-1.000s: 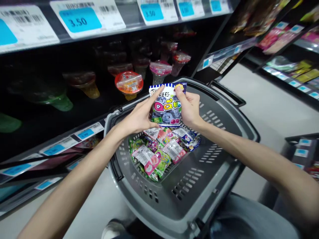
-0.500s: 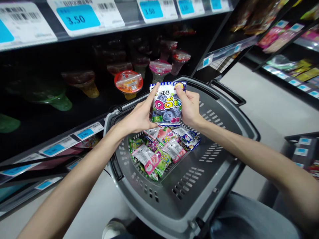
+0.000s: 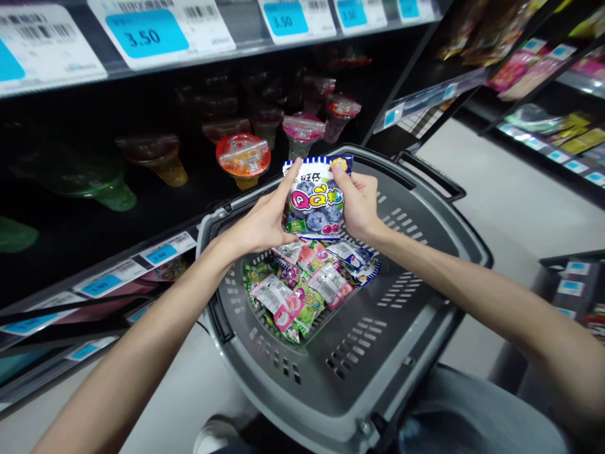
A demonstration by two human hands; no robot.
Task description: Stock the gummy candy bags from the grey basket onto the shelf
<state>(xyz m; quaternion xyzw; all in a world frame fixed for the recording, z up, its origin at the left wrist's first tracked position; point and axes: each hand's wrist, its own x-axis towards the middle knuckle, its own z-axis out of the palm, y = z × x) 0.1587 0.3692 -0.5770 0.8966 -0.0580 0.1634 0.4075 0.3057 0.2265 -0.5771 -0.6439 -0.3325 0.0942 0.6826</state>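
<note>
Both hands hold up a blue and white candy bag (image 3: 316, 202) with "QQ" lettering and blueberries on it. My left hand (image 3: 265, 221) pinches its left edge and top corner. Its right top corner is gripped by my right hand (image 3: 359, 205). The bag hangs upright over a grey plastic shopping basket (image 3: 416, 302). A heap of several small candy bags (image 3: 302, 284), pink, green and blue, lies in the basket just below the held bag.
A dark shelf on the left holds jelly cups, one with an orange lid (image 3: 243, 156) and a green one (image 3: 106, 186). Blue price tags reading 3.50 (image 3: 146, 33) line the shelf edge above. More snack racks (image 3: 543, 69) stand at the right across a pale floor aisle.
The candy bag has shifted only slightly between my hands, tilting a little to the left. Arms and basket stay where they were.
</note>
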